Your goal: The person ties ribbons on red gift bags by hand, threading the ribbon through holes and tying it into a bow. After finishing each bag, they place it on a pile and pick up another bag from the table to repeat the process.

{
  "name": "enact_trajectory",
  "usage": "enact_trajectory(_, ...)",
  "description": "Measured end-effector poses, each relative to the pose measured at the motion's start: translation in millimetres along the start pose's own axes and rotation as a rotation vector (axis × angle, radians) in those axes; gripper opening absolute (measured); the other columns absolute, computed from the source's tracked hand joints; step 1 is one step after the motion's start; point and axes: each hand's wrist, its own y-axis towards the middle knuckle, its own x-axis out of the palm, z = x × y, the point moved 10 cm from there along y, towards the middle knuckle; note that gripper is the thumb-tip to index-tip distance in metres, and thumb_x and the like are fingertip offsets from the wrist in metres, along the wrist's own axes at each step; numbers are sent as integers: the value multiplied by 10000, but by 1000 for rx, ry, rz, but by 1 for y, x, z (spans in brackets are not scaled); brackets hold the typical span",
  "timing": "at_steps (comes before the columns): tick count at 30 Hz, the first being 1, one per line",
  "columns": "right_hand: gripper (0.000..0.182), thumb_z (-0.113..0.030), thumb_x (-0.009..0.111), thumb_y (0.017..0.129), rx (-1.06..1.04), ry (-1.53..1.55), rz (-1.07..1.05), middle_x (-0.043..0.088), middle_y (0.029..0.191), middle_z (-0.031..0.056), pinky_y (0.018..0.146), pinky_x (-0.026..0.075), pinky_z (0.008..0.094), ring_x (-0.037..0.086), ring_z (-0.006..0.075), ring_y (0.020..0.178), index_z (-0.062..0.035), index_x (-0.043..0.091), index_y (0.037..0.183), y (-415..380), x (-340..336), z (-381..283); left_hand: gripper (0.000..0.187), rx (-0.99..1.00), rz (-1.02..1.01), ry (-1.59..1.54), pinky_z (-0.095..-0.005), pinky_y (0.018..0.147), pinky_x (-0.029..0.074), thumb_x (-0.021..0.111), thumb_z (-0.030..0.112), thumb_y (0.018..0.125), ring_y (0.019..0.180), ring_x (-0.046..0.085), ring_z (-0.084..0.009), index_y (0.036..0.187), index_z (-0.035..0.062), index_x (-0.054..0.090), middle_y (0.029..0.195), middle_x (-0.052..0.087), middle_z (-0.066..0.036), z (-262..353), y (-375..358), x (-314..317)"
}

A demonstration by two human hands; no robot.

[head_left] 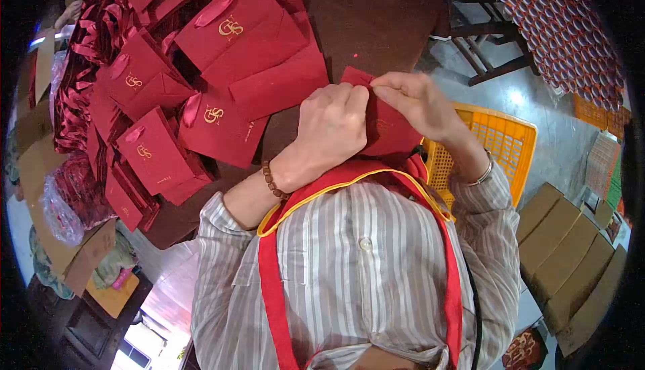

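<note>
Under the left hand [332, 118], fingers curled, is a red paper bag [390, 128]; the right hand [420, 105] pinches its edge, detailed work needing steadiness.

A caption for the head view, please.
Left hand and right hand on a red gift bag, beside piled ribboned gift bags.

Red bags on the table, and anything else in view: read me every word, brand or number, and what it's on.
"SG", probably: entwined gold letters on the red bags.
Tiny gold print below some logos: too small to read.
Bag at the hands: faint mark, unreadable.
Red item at lower right: pale markings, unclear.
No readable numbers.
</note>
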Motion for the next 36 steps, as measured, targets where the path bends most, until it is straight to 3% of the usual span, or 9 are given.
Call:
enact_trajectory(1, 242, -157, 515, 862, -8, -3, 18, 639, 886, 188, 737, 469, 334, 629, 279, 844, 54, 604, 940, 0, -1, -1, 75, 0, 1, 1, -397, 500, 435, 538, 27, 632, 537, 533, -295, 674, 25, 477, 598, 496, -127, 1, 0, 0)
enact_trajectory(5, 241, -163, 509, 862, -44, 26, 43, 635, 862, 191, 723, 470, 342, 628, 295, 831, 47, 607, 926, 0, 1, -4, 94, 111, -2, 91, -388, 503, 424, 544, 32, 613, 552, 520, -279, 668, 38, 467, 593, 477, -119, 11, -2, 3)
enact_trajectory(7, 225, -136, 512, 882, -8, -53, 25, 646, 858, 101, 734, 452, 261, 580, 119, 824, 56, 595, 967, -1, 2, -3, 99, 16, -26, -40, -394, 528, 438, 580, 48, 657, 584, 541, -298, 710, 23, 501, 628, 509, -137, -4, -5, 5)
enact_trajectory(16, 246, -156, 515, 890, -38, 45, -25, 648, 867, 92, 769, 441, 242, 569, 113, 829, 51, 601, 991, 7, 2, 15, 100, -319, -11, -454, -339, 594, 480, 641, 63, 768, 679, 617, -292, 822, -9, 599, 764, 613, -156, -41, -6, -6)
enact_trajectory(26, 283, -179, 492, 883, 228, 270, -136, 609, 1022, 105, 807, 443, 272, 577, 181, 934, 32, 563, 1058, 5, -2, 37, 94, -154, -14, -469, -325, 700, 461, 604, 68, 800, 810, 584, -263, 867, 5, 625, 860, 590, -121, -36, 8, -6)
enact_trajectory(28, 287, -199, 466, 894, -452, -263, -217, 604, 1047, 89, 814, 437, 266, 567, 163, 950, 2, 574, 1068, 5, 4, -4, 107, -78, 16, -358, -345, 780, 427, 571, 97, 830, 928, 546, -257, 884, 29, 632, 959, 582, -100, -41, 15, -9)
enact_trajectory(29, 287, -199, 466, 894, -454, -263, -218, 604, 1047, 89, 814, 437, 266, 567, 163, 950, 2, 574, 1068, 3, 4, -2, 107, -78, 17, -357, -345, 780, 427, 571, 97, 830, 928, 546, -257, 884, 29, 632, 959, 582, -100, -47, 17, -7)
enact_trajectory(34, 259, -169, 508, 869, 210, 144, -467, 604, 1048, 68, 778, 446, 271, 558, 161, 910, -3, 593, 1049, 4, 5, 10, 81, -46, -313, -535, -303, 770, 406, 562, 88, 826, 859, 532, -216, 862, 28, 603, 874, 580, -75, -50, 23, 26)
enact_trajectory(36, 262, -178, 512, 875, 97, 215, -534, 600, 1032, 61, 757, 446, 254, 551, 140, 899, 2, 595, 1046, 13, 8, 29, 126, -38, -360, -663, -318, 738, 403, 545, 145, 841, 800, 500, -233, 818, 30, 590, 798, 542, -77, -46, 23, 34)
